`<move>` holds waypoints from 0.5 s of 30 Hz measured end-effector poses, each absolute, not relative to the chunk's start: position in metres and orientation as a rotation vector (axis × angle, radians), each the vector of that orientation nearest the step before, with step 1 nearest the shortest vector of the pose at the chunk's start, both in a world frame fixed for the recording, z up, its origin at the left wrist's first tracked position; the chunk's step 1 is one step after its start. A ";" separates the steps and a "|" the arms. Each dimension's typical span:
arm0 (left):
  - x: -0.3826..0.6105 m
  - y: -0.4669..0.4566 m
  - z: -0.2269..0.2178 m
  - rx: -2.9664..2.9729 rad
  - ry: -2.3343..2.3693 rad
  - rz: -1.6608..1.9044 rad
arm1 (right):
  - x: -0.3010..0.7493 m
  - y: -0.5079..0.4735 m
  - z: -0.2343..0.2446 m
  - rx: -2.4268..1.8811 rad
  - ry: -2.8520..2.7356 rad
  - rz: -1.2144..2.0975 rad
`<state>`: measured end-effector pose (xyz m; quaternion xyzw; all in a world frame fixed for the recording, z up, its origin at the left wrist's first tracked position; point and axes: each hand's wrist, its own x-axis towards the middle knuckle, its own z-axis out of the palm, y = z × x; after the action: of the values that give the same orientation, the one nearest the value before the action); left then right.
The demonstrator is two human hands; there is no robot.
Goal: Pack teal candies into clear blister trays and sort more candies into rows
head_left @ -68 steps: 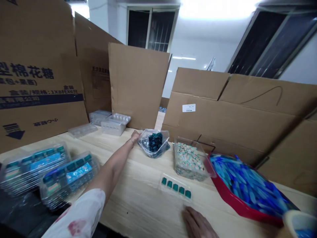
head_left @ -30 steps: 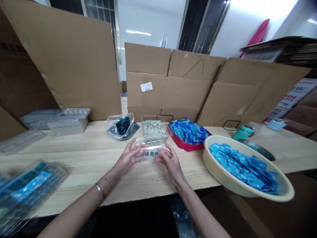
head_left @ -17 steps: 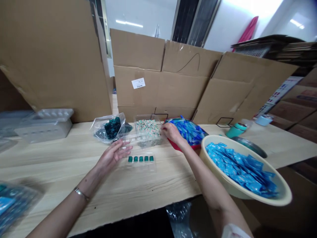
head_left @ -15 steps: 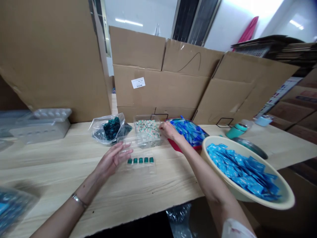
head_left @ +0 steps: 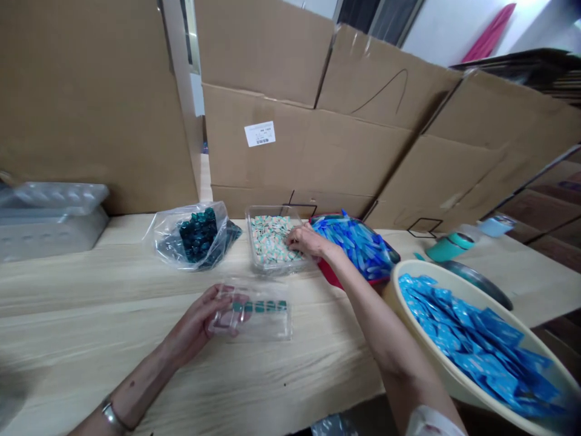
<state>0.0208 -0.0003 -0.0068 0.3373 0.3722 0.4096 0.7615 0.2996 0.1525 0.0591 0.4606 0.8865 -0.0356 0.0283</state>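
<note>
Fingers of the left hand (head_left: 204, 321) curl round the nine-o'clock end of the clear tray (head_left: 267, 330) — long axis nine to three. It lies at seven o'clock from the right hand (head_left: 308, 240), fingers bunched over the tub (head_left: 272, 266) — any hold unclear.

Cool, moderate indoor light; brightest patch on the wall (head_left: 458, 30) at upper right, with the left cardboard panel (head_left: 91, 91) in dull brown shade. Small glints on the clear bag (head_left: 166, 243) and clear tray (head_left: 265, 333). Wide-angle stretch distorts the cream basin (head_left: 420, 267); lower-left corner smeared.
</note>
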 end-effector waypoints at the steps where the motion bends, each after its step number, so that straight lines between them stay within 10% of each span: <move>1: 0.022 -0.002 -0.006 0.740 0.803 0.857 | 0.300 0.152 0.060 1.421 2.738 -0.144; 15: 0.026 -0.003 0.009 0.575 0.872 0.721 | 0.307 0.146 0.060 1.379 2.763 -0.357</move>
<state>0.0258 -0.0028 0.0089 0.2685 0.4072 0.3367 0.8054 0.3070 0.1461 0.0604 0.4434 0.8888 -0.1150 0.0165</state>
